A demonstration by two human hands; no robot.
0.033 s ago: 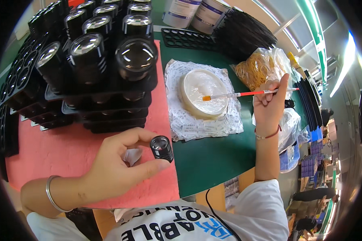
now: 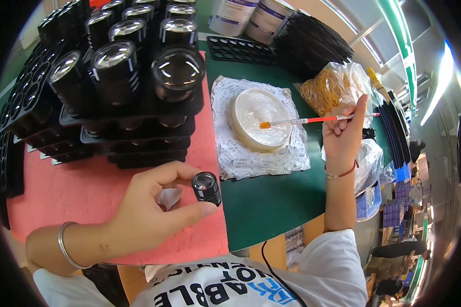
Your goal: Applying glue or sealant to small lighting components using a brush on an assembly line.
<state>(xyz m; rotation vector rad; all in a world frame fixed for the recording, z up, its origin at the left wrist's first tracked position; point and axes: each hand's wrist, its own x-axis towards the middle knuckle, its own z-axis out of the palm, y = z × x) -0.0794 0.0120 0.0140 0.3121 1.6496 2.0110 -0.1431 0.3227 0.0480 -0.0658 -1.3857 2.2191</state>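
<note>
At the far left, stacked black plastic trays (image 2: 123,138) loaded with upright black cylindrical lens barrels (image 2: 178,69) rise over a salmon-pink mat (image 2: 77,189) and wall off the far side of that mat; empty black trays with round holes (image 2: 23,102) lean against the stack's left flank. Near the person, over the pink mat's near right corner, the left hand (image 2: 148,212) pinches a small black cylindrical lens with a glass face (image 2: 206,188) between thumb and forefinger, closed firmly on its ribbed body, the glass turned upward; a silver bangle (image 2: 64,244) circles that wrist. The lens sits at the very tips of the fingers, clear of the palm and just above the mat's edge. To the right, on the dark green table (image 2: 271,199), a white patterned paper sheet (image 2: 261,158) carries a shallow round cream-coloured dish (image 2: 261,120). A slim brush with a red-and-white handle and orange bristles (image 2: 312,121) lies level over that dish, its bristles at the dish's middle. The right hand (image 2: 346,135) grips the handle's far end, fingers wrapped tight around it, a red cord bracelet on the wrist. Beyond it lie a clear bag of yellow rubber bands (image 2: 333,87) and a fanned pile of flat black trays (image 2: 312,43).
</note>
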